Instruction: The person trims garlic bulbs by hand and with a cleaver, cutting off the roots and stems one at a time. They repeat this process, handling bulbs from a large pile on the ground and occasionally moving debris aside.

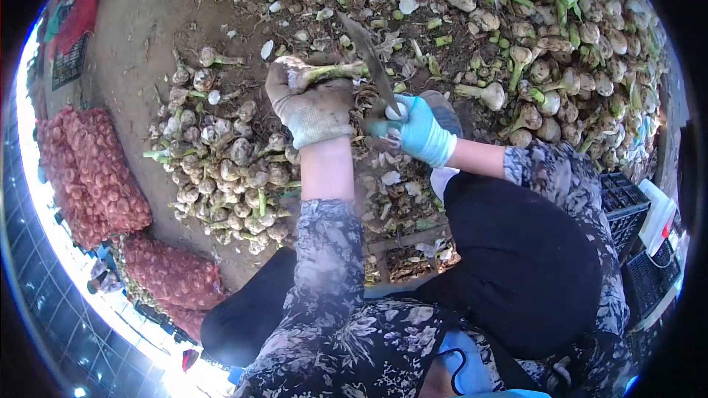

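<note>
A soil-stained white work glove covers my left hand (318, 109), whose fingers are wrapped round a garlic bulb with a thick green stem (333, 71). The stem points right, toward the knife. In a teal glove, my right hand (426, 134) grips a knife (375, 63). Its dark blade slants up and to the left, passing close by the stem's cut end. Below my left hand spreads a pile of short-stemmed garlic bulbs (232, 166). Scraps of stem and skin litter the ground between my hands and beyond them.
A large heap of garlic (568, 59) fills the far right. Red mesh sacks of bulbs (92, 177) stand at the left, with another filled sack (173, 273) below. Black plastic crates (623, 203) sit at the right, beside my knee (523, 258).
</note>
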`<state>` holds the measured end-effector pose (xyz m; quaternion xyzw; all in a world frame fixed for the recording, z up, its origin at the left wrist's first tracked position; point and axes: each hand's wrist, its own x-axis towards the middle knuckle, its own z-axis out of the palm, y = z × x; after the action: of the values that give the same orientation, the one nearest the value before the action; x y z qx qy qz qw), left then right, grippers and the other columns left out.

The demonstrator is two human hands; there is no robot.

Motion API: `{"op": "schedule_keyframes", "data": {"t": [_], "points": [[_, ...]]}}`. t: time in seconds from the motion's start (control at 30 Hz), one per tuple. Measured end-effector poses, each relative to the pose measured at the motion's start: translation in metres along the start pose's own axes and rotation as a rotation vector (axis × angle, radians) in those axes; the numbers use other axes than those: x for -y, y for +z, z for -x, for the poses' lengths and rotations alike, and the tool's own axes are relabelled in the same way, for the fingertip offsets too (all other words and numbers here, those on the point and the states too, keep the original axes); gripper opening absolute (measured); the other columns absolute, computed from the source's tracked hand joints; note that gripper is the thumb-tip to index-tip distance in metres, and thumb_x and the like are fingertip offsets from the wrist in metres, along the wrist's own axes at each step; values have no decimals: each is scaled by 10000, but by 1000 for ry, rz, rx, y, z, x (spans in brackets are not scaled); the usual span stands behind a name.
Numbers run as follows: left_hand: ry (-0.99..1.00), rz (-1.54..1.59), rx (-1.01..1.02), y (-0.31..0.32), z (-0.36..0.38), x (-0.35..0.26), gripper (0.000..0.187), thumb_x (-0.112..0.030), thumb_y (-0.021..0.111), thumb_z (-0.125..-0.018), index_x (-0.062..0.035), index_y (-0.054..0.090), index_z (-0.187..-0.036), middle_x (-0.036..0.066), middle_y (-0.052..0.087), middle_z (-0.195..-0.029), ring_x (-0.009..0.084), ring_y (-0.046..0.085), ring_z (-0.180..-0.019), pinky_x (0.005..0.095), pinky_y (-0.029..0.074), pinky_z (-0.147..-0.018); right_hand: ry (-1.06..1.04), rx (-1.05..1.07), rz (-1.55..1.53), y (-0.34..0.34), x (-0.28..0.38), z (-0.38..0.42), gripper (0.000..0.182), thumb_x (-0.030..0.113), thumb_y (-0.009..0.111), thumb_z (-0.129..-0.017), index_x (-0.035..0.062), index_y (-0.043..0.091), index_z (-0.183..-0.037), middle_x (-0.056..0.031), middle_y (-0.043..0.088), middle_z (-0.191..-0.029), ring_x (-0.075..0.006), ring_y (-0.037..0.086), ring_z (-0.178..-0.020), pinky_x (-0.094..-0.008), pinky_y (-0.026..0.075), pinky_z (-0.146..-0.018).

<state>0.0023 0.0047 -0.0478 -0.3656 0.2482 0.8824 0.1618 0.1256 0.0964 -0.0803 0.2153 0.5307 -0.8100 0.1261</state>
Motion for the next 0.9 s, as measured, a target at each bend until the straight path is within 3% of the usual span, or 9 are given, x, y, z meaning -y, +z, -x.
{"op": "schedule_keyframes", "data": {"t": [0.1,0.23,0.3,0.47,0.53,0.63,0.8,0.83,0.9], "points": [[18,-33,-56,-2,-4,2,249,-372,537,-762,-124,520,-754,79,562,-738,225,550,-713,418,431,-775,-82,-46,47,5,-19,-16,188,183,705,-731,44,579,-741,21,560,-638,-42,490,-575,-210,435,-532],[-208,221,-136,14,14,-6,318,-403,501,-774,-108,570,-870,103,559,-819,229,560,-797,423,445,-809,245,-196,353,-2,-33,-29,149,194,607,-803,50,581,-781,16,533,-625,-110,488,-528,-248,417,-499],[-290,219,79,22,33,8,278,-331,527,-752,-91,571,-887,106,565,-842,223,562,-807,398,450,-809,286,-302,104,-21,-64,-29,110,161,614,-781,57,600,-816,-33,577,-714,-138,532,-590,-272,453,-520],[113,-788,454,-29,77,65,252,-150,593,-699,-49,575,-928,114,577,-901,205,567,-832,334,463,-810,233,-334,69,-50,-60,-16,201,170,518,-847,13,567,-962,-64,593,-792,-145,566,-670,-256,476,-592],[358,-1232,281,-76,71,48,275,-78,619,-677,-32,576,-945,118,583,-925,199,569,-842,309,468,-810,139,-369,110,-78,-49,-32,253,184,469,-886,-11,546,-1027,-67,590,-809,-142,573,-694,-243,479,-623],[666,-1731,-312,-115,57,-14,306,19,637,-655,-36,590,-953,109,595,-874,188,573,-820,292,487,-771,-33,-426,-234,-115,-131,-49,228,158,652,-771,-14,575,-899,-37,593,-760,-84,506,-593,-237,396,-508],[471,-2804,-408,-152,6,-34,402,-311,656,-663,-178,613,-1040,116,476,-1187,304,397,-1160,522,391,-878,223,-224,174,-53,-44,-10,309,171,663,-759,18,575,-1012,-36,593,-831,-106,527,-723,-257,431,-603],[465,-2801,-318,-157,-5,-39,441,-349,655,-643,-200,612,-1056,107,459,-1233,329,310,-1228,514,310,-969,23,-103,692,-67,-66,-15,318,167,653,-767,13,566,-1030,-48,600,-870,-117,543,-760,-272,450,-636],[687,-2491,-294,-154,-18,-46,356,-332,664,-630,-156,660,-939,124,494,-1183,374,372,-1168,473,335,-958,-84,-101,710,-68,-43,-12,313,155,629,-785,0,549,-1045,-97,603,-972,-179,580,-846,-329,480,-744]]}}
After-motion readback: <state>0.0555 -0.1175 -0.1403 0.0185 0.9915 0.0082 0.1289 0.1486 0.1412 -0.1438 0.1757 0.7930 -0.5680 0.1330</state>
